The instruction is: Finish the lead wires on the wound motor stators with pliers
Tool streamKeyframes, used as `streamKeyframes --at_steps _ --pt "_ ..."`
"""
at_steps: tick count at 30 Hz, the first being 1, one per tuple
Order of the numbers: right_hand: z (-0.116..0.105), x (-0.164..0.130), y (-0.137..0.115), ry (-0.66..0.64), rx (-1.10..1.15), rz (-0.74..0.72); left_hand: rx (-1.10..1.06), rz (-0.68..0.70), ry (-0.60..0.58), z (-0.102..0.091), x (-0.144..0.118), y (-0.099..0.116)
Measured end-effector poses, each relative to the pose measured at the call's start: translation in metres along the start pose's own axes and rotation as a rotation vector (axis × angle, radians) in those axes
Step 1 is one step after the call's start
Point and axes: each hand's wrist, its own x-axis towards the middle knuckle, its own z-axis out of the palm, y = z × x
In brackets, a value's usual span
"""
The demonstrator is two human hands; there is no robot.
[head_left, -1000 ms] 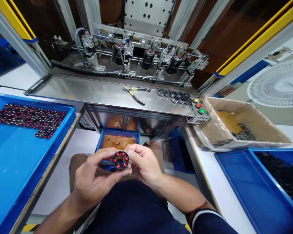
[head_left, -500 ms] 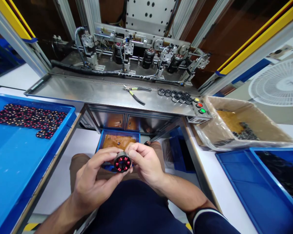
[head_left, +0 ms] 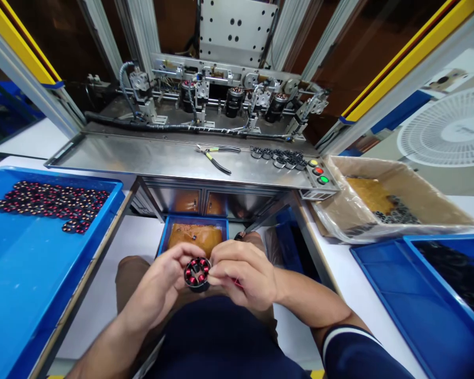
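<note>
2 hands on 1 stator

Two hands, the left hand and the right hand, are sharing one black ring with red coils. Taking the steel shelf as the landmark: one pair of pliers is lying on it, three round buttons are sitting at its right end, and a cluster of small dark rings, too bunched to count, is lying beside them. One small blue bin is sitting below the shelf. One blue tray is sitting to its left, holding dozens of coil rings, too many to count. One cardboard box and one blue tray with two compartments are sitting to its right.
</note>
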Motion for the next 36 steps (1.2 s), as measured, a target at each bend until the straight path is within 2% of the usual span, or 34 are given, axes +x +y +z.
streamKeyframes --at_steps 2,3,6,9,11,14,19,23,26,28,31,32,33,34,36 --pt "-0.002 0.0 0.002 -0.007 -0.003 -0.072 -0.082 -0.175 -0.097 0.0 0.003 0.0" --pt "-0.004 0.0 0.003 0.0 -0.002 -0.08 -0.095 -0.187 -0.087 0.001 0.003 0.001" --pt "-0.008 -0.001 0.004 -0.009 0.058 0.019 -0.049 -0.068 0.063 0.005 0.004 0.002" --pt "-0.012 -0.001 0.007 -0.028 0.197 0.152 0.006 -0.008 0.121 0.009 0.003 0.004" --pt "-0.014 -0.001 0.009 -0.025 0.253 0.182 0.019 0.0 0.142 0.01 0.003 0.006" --pt "-0.016 0.001 0.012 -0.049 0.23 0.156 0.02 0.007 0.146 0.011 0.002 0.006" --pt "-0.015 0.004 0.005 -0.036 0.012 0.069 0.007 0.013 0.133 0.008 -0.001 0.002" --pt "-0.013 0.008 -0.005 -0.009 -0.079 0.197 -0.05 0.155 0.119 0.006 -0.002 0.001" --pt "-0.012 0.012 -0.008 -0.011 0.006 0.255 -0.147 0.283 0.106 0.004 0.004 0.004" --pt "-0.013 0.015 -0.008 -0.049 0.075 0.231 -0.133 0.182 0.03 0.002 0.008 0.006" --pt "-0.017 0.019 -0.008 -0.118 0.103 0.18 -0.076 -0.186 -0.276 0.002 0.012 0.008" --pt "-0.019 0.02 -0.009 -0.127 0.094 0.164 -0.077 -0.25 -0.347 0.003 0.012 0.008" --pt "-0.021 0.021 -0.009 -0.129 0.073 0.158 -0.084 -0.252 -0.363 0.004 0.012 0.008" --pt "-0.022 0.022 -0.01 -0.126 0.046 0.162 -0.089 -0.204 -0.325 0.005 0.011 0.007" --pt "-0.023 0.023 -0.012 -0.105 -0.012 0.206 -0.083 -0.038 -0.164 0.007 0.009 0.005"
